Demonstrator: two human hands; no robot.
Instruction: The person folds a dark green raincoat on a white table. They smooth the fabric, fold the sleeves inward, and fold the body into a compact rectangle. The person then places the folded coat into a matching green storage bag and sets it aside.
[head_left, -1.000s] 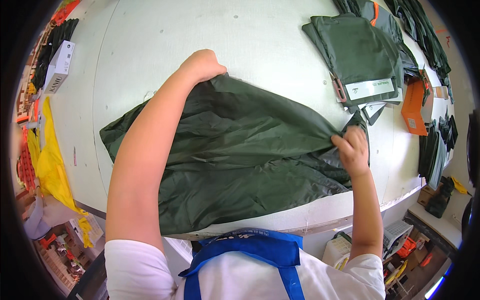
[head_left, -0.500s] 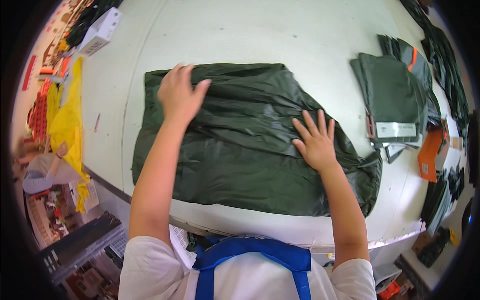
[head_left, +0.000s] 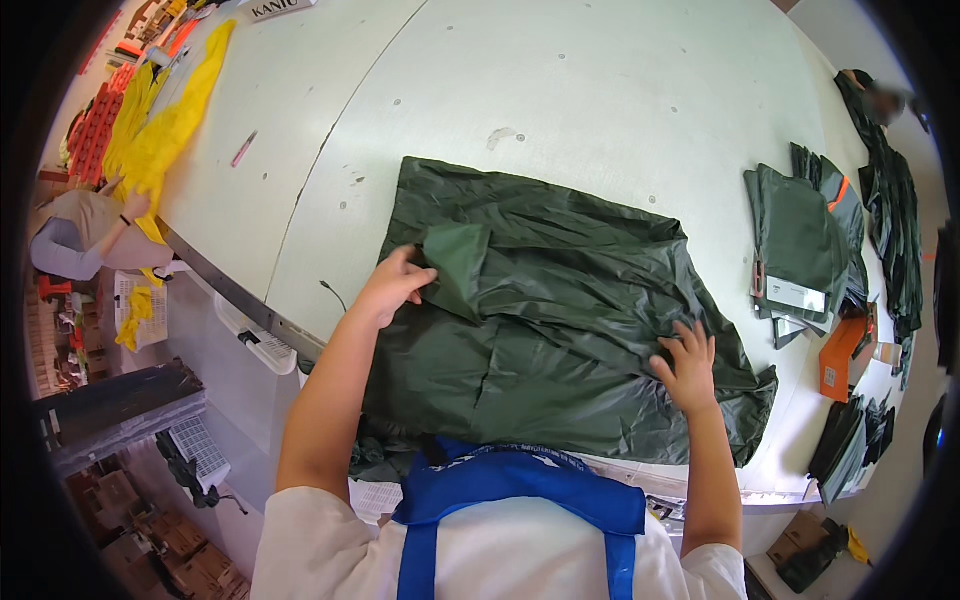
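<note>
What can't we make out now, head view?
Dark green fabric, head view: underside hidden by its top layer.
Left hand, head view: blur leaves grip on the flap unclear.
Right hand, head view: palm hidden by its back.
White label, head view: print too small.
White box, head view: cut off by top edge.

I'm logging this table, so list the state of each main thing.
Green cloth: spread out, wrinkled
Flap: lifted
Left hand: curled at the flap's edge; grip unclear
Right hand: open, fingers apart, over the green cloth
Green stack: folded, piled
Orange box: open or shut unclear
Yellow cloth: draped over the table edge
Pink tool: lying down
Apron: worn
</note>
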